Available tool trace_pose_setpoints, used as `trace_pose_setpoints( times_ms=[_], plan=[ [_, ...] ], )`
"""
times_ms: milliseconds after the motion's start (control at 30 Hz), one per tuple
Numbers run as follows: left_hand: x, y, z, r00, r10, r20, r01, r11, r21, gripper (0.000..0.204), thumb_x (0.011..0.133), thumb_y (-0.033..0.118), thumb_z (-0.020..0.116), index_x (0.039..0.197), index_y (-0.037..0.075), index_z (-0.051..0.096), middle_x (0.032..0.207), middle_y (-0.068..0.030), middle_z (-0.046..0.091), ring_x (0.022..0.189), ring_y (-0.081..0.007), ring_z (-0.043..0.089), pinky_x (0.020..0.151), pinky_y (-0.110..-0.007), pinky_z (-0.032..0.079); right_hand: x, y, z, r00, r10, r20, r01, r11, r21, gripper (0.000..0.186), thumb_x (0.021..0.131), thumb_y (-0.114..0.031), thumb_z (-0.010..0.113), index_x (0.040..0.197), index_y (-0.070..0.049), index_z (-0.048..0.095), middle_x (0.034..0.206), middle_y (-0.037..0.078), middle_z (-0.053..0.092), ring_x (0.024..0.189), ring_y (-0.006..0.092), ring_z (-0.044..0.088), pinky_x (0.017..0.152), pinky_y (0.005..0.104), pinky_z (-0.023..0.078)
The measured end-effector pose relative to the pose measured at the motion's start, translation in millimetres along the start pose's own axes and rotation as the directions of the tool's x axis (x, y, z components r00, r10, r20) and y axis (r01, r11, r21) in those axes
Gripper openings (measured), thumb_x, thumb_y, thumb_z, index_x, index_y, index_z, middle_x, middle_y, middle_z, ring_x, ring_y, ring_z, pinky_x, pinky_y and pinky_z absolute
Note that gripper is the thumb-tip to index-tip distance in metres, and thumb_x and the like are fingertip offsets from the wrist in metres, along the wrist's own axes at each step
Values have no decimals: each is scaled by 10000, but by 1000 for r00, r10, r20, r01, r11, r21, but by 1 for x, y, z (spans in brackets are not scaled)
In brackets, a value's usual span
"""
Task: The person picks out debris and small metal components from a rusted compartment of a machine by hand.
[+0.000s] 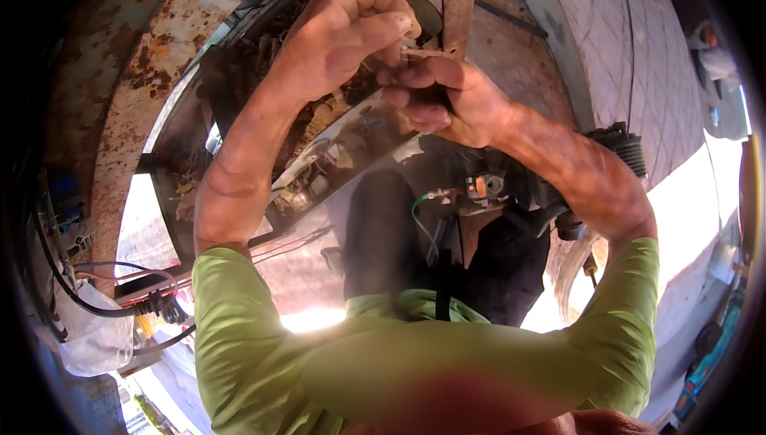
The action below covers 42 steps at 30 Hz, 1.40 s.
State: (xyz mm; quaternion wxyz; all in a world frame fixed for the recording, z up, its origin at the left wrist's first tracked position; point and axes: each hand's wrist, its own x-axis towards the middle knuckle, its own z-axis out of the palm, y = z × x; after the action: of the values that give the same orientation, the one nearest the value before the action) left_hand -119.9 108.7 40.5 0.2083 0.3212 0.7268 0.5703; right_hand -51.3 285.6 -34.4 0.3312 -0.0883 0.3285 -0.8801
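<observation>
My left hand (351, 44) is closed in a pinch at the top middle, its thumb and index finger at a small, thin piece (431, 53) that I cannot identify. My right hand (447, 100) is just below and right of it, fingers curled at the same piece, whose grip is partly hidden. Under both hands lies a dark metal tray (163, 183) full of mixed small hardware and debris. Below my right hand sits a small metal engine part (487, 189) with an orange piece and a thin green hose.
A finned engine cylinder (626, 156) is beside my right forearm. A rusty metal beam (152, 52) runs along the left, with cables and a clear plastic bag (92, 327) lower down. A teal tool (710, 331) lies at the far right. My dark-clad legs are below the tray.
</observation>
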Motion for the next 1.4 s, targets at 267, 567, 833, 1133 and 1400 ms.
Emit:
trace_pose_setpoints(
  times_ms=[267,567,833,1133,1400],
  plan=[
    [2,0,-11,998,12,58,13,911,-413,100,918,114,605,940,16,602,900,-89,656,727,-120,642,626,-275,531,2,-2,-3,1000,0,14,0,1000,4,221,879,-198,539,1036,-45,562,842,19,565,495,57,357,457,215,278],
    [8,-10,-19,993,110,-33,-115,951,-287,106,875,66,623,979,51,608,863,-47,611,784,-137,602,696,-274,484,3,-2,-5,994,-107,-37,110,988,109,227,928,-168,503,1085,-14,560,861,29,541,542,60,415,459,194,338],
    [15,-17,-17,987,15,-162,-55,969,-241,143,861,-4,674,965,44,588,792,-47,611,697,-129,593,651,-269,494,5,3,-7,989,-65,-133,85,985,152,302,978,-164,424,1175,25,555,1009,99,622,712,108,564,485,195,433],
    [9,-9,-6,960,145,-240,5,845,534,121,839,75,686,946,43,638,821,-67,667,746,-147,630,676,-296,512,4,7,4,991,36,-131,-6,976,218,619,994,-414,323,1305,92,493,1261,250,587,1111,358,612,890,375,551],
    [6,-3,-4,947,245,-206,-40,729,683,157,823,109,671,963,42,645,854,-141,668,798,-284,659,727,-358,519,2,4,15,985,43,-164,-2,971,238,700,965,-494,326,1299,96,497,1202,220,610,1083,324,598,983,405,445]
  ],
)
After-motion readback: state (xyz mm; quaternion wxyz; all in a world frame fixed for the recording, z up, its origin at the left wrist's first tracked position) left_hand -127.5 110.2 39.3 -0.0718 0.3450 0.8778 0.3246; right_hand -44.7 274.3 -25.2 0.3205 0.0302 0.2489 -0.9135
